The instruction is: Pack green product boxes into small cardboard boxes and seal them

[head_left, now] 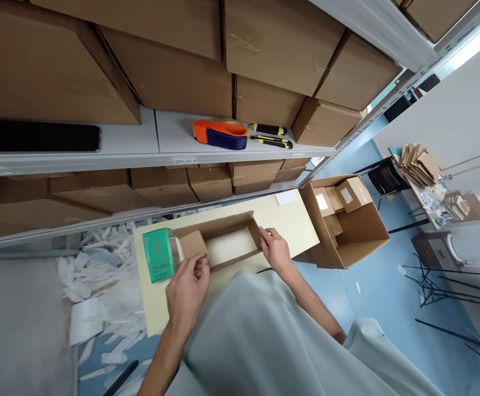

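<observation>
An open cardboard box [232,245] with a pale inside lies on the cream board [301,220]. My left hand [188,286] is closed at the box's left end, its fingers pinched by the brown flap [192,245]; what they hold, if anything, is hidden. At the right end, my right hand [275,250] grips the box's edge between thumb and fingers. A green packet [158,256] sits on the board just left of the box, close to my left hand.
Above the board, a shelf [132,144] bears cartons [174,77], a phone [37,137], an orange and blue tape dispenser [221,135] and cutters [271,141]. A large open carton [359,247] with small boxes stands right. White scraps [116,275] lie lower left.
</observation>
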Demonstrator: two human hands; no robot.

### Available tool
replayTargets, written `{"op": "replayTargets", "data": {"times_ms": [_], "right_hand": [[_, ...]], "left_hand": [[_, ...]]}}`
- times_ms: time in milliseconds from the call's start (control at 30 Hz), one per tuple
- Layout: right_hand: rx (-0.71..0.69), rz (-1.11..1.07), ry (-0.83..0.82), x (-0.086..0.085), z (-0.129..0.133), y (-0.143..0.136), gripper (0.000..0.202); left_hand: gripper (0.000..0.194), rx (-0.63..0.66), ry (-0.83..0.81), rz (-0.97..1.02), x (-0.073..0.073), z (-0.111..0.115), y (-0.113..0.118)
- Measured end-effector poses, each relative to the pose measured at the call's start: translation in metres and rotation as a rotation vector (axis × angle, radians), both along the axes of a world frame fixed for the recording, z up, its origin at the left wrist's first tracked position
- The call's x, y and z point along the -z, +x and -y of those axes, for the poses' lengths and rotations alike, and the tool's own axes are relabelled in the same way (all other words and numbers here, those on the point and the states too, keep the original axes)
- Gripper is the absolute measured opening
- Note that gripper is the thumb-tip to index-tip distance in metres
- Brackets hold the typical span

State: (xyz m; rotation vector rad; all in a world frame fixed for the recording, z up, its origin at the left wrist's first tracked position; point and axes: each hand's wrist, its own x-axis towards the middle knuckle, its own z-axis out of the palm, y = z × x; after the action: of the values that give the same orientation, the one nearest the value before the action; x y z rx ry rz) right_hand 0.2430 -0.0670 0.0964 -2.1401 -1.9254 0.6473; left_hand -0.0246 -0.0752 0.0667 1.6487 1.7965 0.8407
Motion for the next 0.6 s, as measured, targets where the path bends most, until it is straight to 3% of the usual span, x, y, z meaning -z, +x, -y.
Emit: {"op": "replayTargets", "data": {"times_ms": [133, 233, 367, 500, 600], "right_hand": [[0.051, 0.030, -0.013, 0.000, -0.001, 0.004, 0.053], [0.123, 0.075, -0.054, -0.004, -0.002, 0.004, 0.051], [0.013, 0.091, -0.074, -0.006, -0.004, -0.010, 0.048], [-0.120, 0.065, -0.091, -0.002, -0.004, -0.017, 0.039], [-0.237, -0.022, -0.090, 0.001, 0.004, -0.002, 0.052]], "left_hand": [[0.043, 0.009, 0.067, -0.040, 0.008, -0.001, 0.008], [0.058, 0.005, -0.003, -0.037, 0.024, -0.002, 0.005], [0.056, 0.167, -0.032, -0.025, 0.044, 0.000, -0.002], [0.052, 0.217, 0.030, -0.078, 0.041, 0.008, 0.002], [0.051, 0.171, 0.041, -0.102, 0.031, 0.015, 0.004]]}}
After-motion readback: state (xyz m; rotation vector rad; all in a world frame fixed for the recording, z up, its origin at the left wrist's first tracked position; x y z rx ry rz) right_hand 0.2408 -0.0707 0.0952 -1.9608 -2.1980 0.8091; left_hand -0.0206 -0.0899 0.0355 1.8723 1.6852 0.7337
